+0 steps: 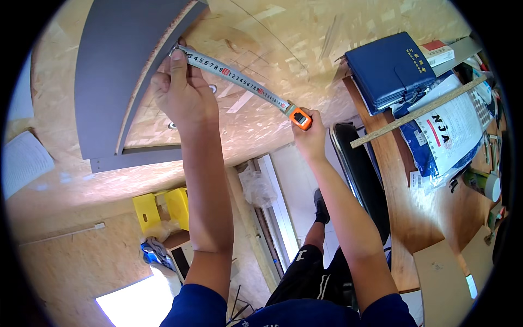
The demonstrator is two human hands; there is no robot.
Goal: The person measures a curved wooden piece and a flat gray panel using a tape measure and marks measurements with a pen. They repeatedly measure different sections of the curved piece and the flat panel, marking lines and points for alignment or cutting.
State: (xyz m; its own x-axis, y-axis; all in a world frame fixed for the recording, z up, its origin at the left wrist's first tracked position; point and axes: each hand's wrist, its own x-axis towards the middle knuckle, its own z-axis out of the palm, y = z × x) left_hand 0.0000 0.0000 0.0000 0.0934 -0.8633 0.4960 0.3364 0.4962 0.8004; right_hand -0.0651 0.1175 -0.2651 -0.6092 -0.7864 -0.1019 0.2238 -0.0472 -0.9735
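A tape measure with an orange and black case [299, 117] is gripped in my right hand [311, 136]. Its pale blade [234, 75] runs out up and to the left, in a slight curve. My left hand [188, 98] pinches the blade's hooked end between thumb and fingers, against the edge of a grey board [109, 71]. That board has a curved shape with a raw chipboard edge, and a narrow grey strip [136, 158] meets its lower end. Part of the board's edge is hidden behind my left hand.
The wall is chipboard [272, 32]. On the right, a wooden desk [403, 229] bears a blue folder [389, 71], a wooden strip [419, 110] and a plastic-wrapped package [441, 131]. A black chair [362, 180] stands beside it. Yellow pieces [146, 212] are at the lower left.
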